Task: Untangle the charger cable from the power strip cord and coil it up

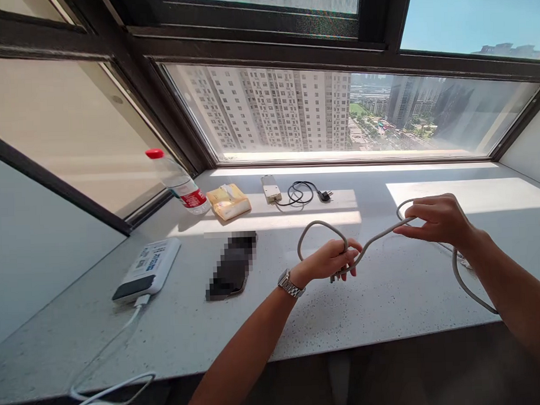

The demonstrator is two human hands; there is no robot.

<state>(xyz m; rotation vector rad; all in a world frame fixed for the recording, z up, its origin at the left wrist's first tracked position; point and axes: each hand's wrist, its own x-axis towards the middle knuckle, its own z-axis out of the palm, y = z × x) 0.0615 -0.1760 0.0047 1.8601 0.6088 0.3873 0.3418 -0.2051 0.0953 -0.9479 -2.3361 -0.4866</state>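
Note:
A grey cable (381, 232) runs between my two hands above the white speckled counter. My left hand (329, 259), with a metal watch (291, 283) at the wrist, is closed around it. One loop of the cable rises over that hand, and what looks like metal plug prongs shows just below the fingers. Farther right, my right hand (439, 220) pinches the same cable between thumb and fingers. Behind it the cable curves, passes under my right forearm and hangs toward the counter's front edge. Part of it is hidden by the forearm.
On the counter (345, 324) lie a blurred phone (232, 266), a white power bank (148, 269) with a white cable, a tissue pack (228, 202) and a small beige box (271, 189) with a black plug cord (300, 192). A red-capped bottle (181, 185) stands by the window.

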